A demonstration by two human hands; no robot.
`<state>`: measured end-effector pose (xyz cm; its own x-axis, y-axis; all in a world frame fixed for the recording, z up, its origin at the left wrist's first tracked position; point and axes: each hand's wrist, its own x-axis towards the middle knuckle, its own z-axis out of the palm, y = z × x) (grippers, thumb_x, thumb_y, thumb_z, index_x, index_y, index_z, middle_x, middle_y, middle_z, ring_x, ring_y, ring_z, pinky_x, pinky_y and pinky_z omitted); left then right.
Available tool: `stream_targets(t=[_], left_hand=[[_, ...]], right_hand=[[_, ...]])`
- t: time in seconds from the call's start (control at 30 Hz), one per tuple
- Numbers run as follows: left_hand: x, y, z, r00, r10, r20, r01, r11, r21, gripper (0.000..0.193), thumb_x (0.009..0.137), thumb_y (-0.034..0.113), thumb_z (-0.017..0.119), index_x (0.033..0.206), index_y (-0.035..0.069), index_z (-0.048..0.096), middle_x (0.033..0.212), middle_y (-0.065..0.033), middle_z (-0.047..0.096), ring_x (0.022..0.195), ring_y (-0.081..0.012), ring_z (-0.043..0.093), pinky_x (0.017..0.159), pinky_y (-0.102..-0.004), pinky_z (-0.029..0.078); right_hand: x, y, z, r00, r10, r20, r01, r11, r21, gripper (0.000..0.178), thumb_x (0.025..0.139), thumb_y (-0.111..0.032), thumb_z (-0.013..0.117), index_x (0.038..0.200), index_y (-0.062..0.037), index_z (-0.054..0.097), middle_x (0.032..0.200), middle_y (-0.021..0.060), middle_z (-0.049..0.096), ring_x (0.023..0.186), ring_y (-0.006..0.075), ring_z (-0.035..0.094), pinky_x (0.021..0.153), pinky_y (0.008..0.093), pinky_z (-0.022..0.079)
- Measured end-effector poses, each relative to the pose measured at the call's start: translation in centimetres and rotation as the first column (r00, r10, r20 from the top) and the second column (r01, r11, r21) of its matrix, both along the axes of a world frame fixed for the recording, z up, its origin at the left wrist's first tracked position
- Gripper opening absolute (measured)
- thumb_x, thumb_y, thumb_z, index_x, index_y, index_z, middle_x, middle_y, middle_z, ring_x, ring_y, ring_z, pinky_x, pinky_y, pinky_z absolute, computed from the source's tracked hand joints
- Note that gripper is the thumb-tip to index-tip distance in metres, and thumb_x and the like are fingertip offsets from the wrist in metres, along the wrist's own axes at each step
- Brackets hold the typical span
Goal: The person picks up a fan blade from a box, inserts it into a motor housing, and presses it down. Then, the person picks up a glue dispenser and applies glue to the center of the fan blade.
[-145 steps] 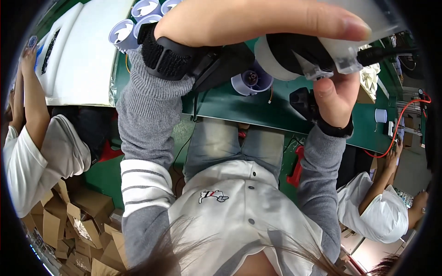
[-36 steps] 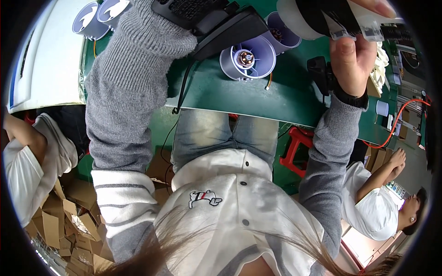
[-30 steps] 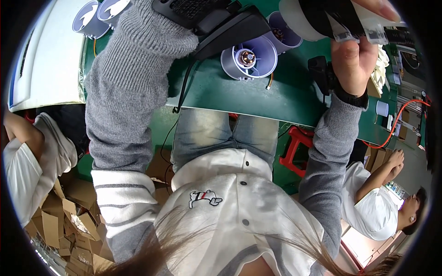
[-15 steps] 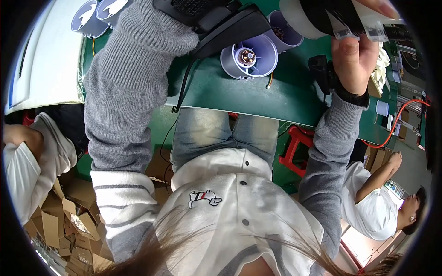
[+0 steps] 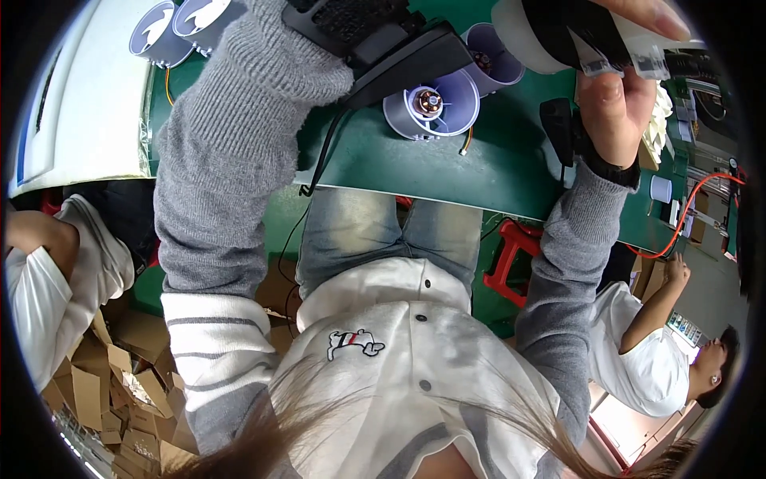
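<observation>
My right hand point(image 5: 621, 112) is closed around a translucent white rounded piece with a black band point(image 5: 568, 36) at the upper right, thumb below it and a finger over its top. That piece is partly cut off by the upper edge. My left forearm point(image 5: 231, 104) reaches up with a black device point(image 5: 359, 40) at the wrist; the left hand itself is out of the picture. Between my arms a pale purple fan housing point(image 5: 459, 108) stands on the table, a copper-wound motor core point(image 5: 428, 102) in its middle and a short coloured wire lead point(image 5: 467, 142) hanging out. A second purple housing point(image 5: 503, 70) stands behind it.
Two more purple housings point(image 5: 163, 49) with white blades stand at the upper left, by a white sheet point(image 5: 84, 96). A black cable point(image 5: 321, 156) crosses the green table's point(image 5: 383, 172) edge. A red stool point(image 5: 511, 259) and cardboard boxes point(image 5: 104, 391) are below. People sit at both sides.
My left forearm and its wrist device have shifted slightly right. My right hand keeps its hold on the white piece, nearly still. The person at right has raised a hand a little.
</observation>
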<state>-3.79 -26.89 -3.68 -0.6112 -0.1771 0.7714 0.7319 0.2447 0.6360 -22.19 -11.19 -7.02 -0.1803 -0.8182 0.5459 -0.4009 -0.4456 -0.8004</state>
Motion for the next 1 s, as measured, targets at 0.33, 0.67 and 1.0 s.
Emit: stream_targets(t=[0.33,0.67,1.0], left_hand=[[1.1,1.3,5.1,0.949,0.264,0.173,-0.260,0.965,-0.044,0.059,0.083,0.036,0.070,0.124,0.000,0.047,0.109,-0.0117,0.059,0.095,-0.0177,0.060,0.080,-0.0256,0.050],[10.1,6.4,-3.0,0.621,0.729,0.289,-0.734,0.670,-0.113,0.098,0.070,0.040,0.078,0.144,0.004,0.024,0.134,-0.0178,0.043,0.126,-0.0292,0.040,0.104,-0.0437,0.031],[10.4,12.2,-9.5,0.405,0.784,0.470,-0.760,0.575,-0.303,0.092,0.063,0.012,0.082,0.139,0.003,0.032,0.123,-0.0177,0.050,0.114,-0.0304,0.050,0.094,-0.0375,0.042]], right_hand=[[-0.3,2.1,3.7,0.989,-0.138,-0.055,0.132,0.986,-0.098,0.056,0.088,-0.025,0.064,0.131,0.0051,0.042,0.124,0.0149,0.053,0.112,0.0238,0.053,0.098,0.0347,0.040],[-12.3,3.1,2.0,0.504,-0.123,-0.855,0.541,0.816,0.202,0.018,0.082,-0.014,0.065,0.097,-0.0044,0.065,0.085,0.0117,0.064,0.078,0.0241,0.062,0.070,0.0329,0.050],[-10.8,0.6,1.2,0.422,-0.186,-0.887,0.518,0.852,0.068,0.016,0.084,-0.013,0.063,0.097,-0.0036,0.061,0.077,0.0076,0.061,0.066,0.0198,0.059,0.060,0.0306,0.047]])
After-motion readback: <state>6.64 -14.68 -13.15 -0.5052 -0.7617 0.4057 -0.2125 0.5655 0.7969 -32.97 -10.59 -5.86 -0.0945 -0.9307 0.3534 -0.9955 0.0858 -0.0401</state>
